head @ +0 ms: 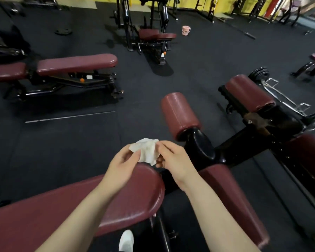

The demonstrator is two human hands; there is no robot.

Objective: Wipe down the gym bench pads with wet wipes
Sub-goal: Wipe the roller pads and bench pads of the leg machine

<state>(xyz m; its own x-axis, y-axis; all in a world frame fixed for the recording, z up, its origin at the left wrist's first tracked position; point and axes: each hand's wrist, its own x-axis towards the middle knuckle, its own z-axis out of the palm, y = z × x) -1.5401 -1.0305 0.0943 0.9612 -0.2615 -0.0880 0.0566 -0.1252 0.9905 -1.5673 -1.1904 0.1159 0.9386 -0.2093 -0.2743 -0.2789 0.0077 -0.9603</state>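
Observation:
A crumpled white wet wipe (146, 149) is held up between both hands above the end of a maroon bench pad (131, 202). My left hand (120, 167) pinches its left edge and my right hand (173, 160) pinches its right edge. The pad runs from the lower left to the middle of the view. Just beyond the hands stands a maroon roller pad (179, 113) on a black frame, with a second roller pad (247, 92) to its right. Another maroon pad (231, 199) slants down at the lower right.
A flat maroon bench (76, 64) stands on the dark rubber floor at the left. Further back are a rack machine with a maroon seat (156, 35) and a pink bucket (186, 30). A barbell (244, 32) lies at the back right. A white shoe (126, 240) shows below.

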